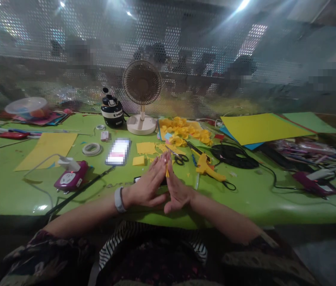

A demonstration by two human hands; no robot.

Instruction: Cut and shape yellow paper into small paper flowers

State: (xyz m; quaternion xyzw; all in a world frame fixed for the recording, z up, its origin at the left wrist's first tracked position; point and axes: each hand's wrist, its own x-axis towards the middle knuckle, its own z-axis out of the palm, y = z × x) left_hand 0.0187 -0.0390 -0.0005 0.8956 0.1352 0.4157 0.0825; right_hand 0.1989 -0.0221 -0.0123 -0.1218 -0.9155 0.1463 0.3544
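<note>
My left hand (pixel 150 180), with a grey wristband, and my right hand (pixel 177 188) meet at the fingertips above the table's front part. Their fingers are straight and pressed together, and the thumbs point toward me. A small folded piece of yellow paper (pixel 167 173) shows between the fingers of both hands; the rest of it is hidden. Just beyond the fingertips lie black-handled scissors (pixel 181 159) and yellow paper scraps (pixel 146 148). A small yellow paper square (pixel 138 161) is left of them. To the right rests a yellow glue gun (pixel 210 171).
Yellow paper flowers (pixel 182 129) are heaped behind the scissors. A fan (pixel 142 83) and a dark bottle (pixel 112 113) stand at the back. A phone (pixel 118 151), a tape roll (pixel 92 149) and a purple power socket (pixel 71 176) lie left. Coloured sheets (pixel 263 127) lie right.
</note>
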